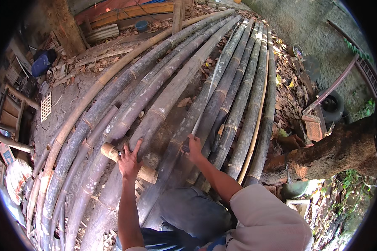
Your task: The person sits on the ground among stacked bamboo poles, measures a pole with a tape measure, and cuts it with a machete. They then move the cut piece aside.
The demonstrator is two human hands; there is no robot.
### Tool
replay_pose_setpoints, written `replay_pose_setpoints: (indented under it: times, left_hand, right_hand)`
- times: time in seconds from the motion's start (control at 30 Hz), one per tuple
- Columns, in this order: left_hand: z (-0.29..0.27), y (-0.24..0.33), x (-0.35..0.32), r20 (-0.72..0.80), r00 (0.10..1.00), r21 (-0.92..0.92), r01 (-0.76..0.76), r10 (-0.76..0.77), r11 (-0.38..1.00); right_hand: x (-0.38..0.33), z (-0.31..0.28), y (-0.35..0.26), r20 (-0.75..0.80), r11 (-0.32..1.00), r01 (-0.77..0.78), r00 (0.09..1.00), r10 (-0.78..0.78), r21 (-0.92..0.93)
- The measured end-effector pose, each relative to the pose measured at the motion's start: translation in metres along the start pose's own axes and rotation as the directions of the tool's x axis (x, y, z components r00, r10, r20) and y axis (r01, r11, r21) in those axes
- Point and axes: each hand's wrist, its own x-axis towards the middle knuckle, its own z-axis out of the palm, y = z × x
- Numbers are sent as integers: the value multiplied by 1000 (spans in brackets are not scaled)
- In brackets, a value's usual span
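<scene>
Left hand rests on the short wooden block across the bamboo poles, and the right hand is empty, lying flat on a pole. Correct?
Not quite. The head view shows the right hand gripping a long thin blade; the left hand does rest on the wooden block across the bamboo poles.

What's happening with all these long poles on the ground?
A person crouches over a row of long bamboo poles lying side by side on the dirt. The left hand rests on a short wooden billet across the poles. The right hand grips a thin pale bamboo strip running along one pole.
</scene>
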Motion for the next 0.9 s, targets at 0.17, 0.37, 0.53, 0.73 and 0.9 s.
replay_pose_setpoints:
  times: [0.17,0.37,0.53,0.73,0.9]
  left_hand:
    - [-3,9,6,-32,999,11,-32,32,999]
    - [-3,3,10,14,1000,16,15,-15,1000]
    - [-3,7,8,10,1000,15,10,-10,1000]
    - [-4,8,7,-26,1000,13,-7,8,1000]
    - [-4,4,4,-24,1000,26,-5,5,1000]
  right_hand:
    - [16,-10,22,0,996,69,998,-70,-64]
    - [-1,2,25,79,997,-55,996,50,55]
    - [5,0,34,31,1000,-18,999,18,12]
    - [3,-2,35,-42,986,29,998,-36,-165]
    - [-19,5,27,-45,998,-39,998,37,-42]
